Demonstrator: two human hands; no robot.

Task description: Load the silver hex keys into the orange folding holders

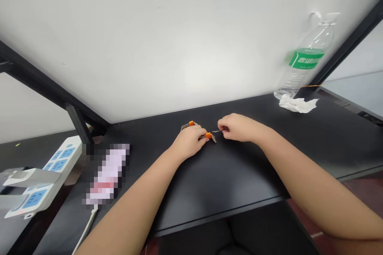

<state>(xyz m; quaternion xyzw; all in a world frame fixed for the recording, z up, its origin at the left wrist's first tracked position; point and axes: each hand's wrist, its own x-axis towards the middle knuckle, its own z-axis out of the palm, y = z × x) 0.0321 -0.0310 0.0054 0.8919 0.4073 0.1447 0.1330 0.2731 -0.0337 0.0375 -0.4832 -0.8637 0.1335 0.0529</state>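
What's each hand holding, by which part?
Left hand: orange-ended tool, around its middle. Right hand: thin metal piece, by its right end. Can't tell whether they're joined.

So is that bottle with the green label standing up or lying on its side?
Standing up: the bottle has its base low by the black table and its cap at the top.
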